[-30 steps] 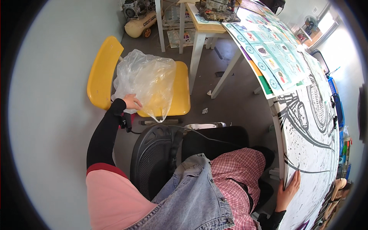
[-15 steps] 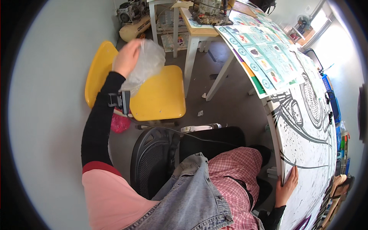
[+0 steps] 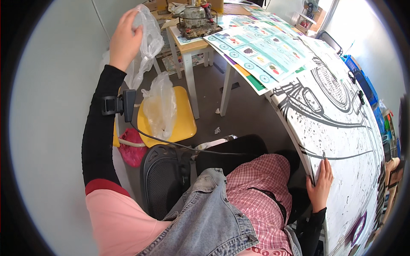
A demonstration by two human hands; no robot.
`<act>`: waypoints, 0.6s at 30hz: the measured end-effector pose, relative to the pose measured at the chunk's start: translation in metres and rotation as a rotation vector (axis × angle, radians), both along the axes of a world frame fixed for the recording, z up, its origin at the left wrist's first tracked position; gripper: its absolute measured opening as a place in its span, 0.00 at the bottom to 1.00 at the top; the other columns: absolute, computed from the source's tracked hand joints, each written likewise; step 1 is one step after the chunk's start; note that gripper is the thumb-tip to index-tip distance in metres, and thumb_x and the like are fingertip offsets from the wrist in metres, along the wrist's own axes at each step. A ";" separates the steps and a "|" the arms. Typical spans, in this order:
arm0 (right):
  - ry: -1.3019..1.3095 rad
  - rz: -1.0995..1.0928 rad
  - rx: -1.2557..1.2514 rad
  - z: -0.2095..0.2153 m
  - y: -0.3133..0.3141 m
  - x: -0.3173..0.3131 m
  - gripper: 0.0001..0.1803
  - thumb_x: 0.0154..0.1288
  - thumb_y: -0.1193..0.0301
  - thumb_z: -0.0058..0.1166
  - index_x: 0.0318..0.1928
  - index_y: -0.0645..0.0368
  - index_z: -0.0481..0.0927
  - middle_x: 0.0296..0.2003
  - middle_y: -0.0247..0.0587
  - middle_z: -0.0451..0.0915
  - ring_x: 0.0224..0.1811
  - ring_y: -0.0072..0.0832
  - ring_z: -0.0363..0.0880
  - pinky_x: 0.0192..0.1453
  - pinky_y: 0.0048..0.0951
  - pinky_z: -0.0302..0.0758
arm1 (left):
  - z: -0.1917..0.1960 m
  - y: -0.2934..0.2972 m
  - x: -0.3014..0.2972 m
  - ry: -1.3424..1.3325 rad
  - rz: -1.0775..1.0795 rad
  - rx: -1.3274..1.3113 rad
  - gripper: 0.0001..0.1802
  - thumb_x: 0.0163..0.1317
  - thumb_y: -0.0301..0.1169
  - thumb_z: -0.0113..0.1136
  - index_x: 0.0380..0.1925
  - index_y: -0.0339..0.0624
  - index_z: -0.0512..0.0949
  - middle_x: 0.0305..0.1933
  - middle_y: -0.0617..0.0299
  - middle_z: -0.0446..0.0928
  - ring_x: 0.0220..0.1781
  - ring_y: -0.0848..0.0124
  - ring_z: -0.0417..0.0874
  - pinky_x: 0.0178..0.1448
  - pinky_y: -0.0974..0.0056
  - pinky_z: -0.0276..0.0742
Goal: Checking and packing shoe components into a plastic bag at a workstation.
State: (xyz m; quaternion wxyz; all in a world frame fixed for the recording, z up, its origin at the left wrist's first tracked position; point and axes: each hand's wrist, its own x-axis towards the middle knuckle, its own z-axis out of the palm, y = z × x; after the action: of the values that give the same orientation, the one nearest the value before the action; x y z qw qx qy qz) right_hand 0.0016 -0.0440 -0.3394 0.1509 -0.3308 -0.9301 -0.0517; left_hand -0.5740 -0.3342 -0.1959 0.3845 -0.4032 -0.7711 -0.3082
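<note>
My left hand is raised at the upper left, its fingers closed on a thin see-through plastic bag that hangs down past the wrist. Below it, another crumpled plastic bag rests on the seat of a yellow chair; whether the two are joined I cannot tell. My right hand lies flat near the edge of a white tabletop printed with black line drawings, fingers stretched out and holding nothing. A small dark device is strapped to my left forearm.
Printed teal sheets cover the table's far part and overhang its edge. Beyond stands a wooden table with a grimy metal machine. A black mesh chair is beside me, and a pink-red bag hangs by the yellow chair. A cable crosses my lap.
My left hand has risen away from the yellow chair, lifting a bag. Another bag now shows on the seat. The view has shifted; my right hand stays flat on the tabletop.
</note>
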 end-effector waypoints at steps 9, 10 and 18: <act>0.470 0.235 -0.238 0.038 -0.026 -0.043 0.46 0.50 0.76 0.62 0.68 0.63 0.53 0.65 0.55 0.58 0.67 0.47 0.58 0.69 0.40 0.58 | -0.007 0.094 0.197 -0.252 -0.782 -0.260 0.37 0.54 0.20 0.53 0.67 0.49 0.60 0.71 0.58 0.59 0.45 0.68 0.79 0.49 0.66 0.75; 0.525 0.333 -0.301 0.048 -0.031 -0.061 0.49 0.47 0.75 0.66 0.68 0.63 0.52 0.65 0.55 0.58 0.66 0.46 0.60 0.68 0.40 0.59 | -0.013 0.101 0.216 -0.148 -0.840 -0.332 0.38 0.54 0.20 0.52 0.67 0.49 0.59 0.71 0.59 0.58 0.51 0.62 0.76 0.51 0.63 0.75; 0.524 0.623 -0.257 0.054 -0.008 -0.136 0.24 0.50 0.64 0.61 0.48 0.61 0.74 0.41 0.56 0.76 0.45 0.53 0.75 0.49 0.44 0.74 | -0.008 0.167 0.326 -0.030 -1.309 -0.382 0.28 0.56 0.17 0.51 0.60 0.33 0.66 0.68 0.43 0.61 0.61 0.46 0.72 0.56 0.56 0.74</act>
State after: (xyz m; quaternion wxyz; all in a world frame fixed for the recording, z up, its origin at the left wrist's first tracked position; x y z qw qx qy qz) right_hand -0.1342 -0.0515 -0.2851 0.3481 -0.0522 -0.9148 0.1983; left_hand -0.2483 -0.1669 -0.2040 0.0301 -0.8430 -0.4146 -0.3413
